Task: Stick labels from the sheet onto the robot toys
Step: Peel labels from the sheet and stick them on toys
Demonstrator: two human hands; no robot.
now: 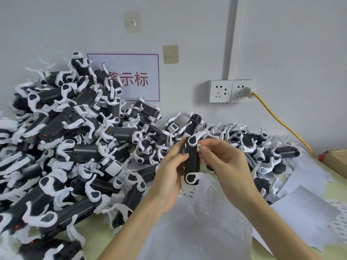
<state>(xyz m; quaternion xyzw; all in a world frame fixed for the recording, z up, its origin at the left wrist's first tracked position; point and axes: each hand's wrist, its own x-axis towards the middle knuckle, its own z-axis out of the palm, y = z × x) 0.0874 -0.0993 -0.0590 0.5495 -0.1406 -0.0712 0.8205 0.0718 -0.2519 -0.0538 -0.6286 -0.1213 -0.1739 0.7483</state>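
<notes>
Left hand [170, 170] grips robot toy [191, 162] (upright); right hand [223, 162] pinches label [199, 147].

Table [334, 188] w/ robot toys [62, 147], label sheets [197, 222], cardboard box [336, 162].

Robot toys pile [75, 139] fills bench [334, 188] left and rear, against wall [281, 44]. Label sheet [199, 222] lies front centre, loose sheets [308, 209] to its right. Sign [139, 77] on wall behind pile; 2 sockets [231, 91] right of sign, cable [281, 121] running down to bench's right edge beside box [336, 162].

2 bare forearms [131, 228], no sleeves.
</notes>
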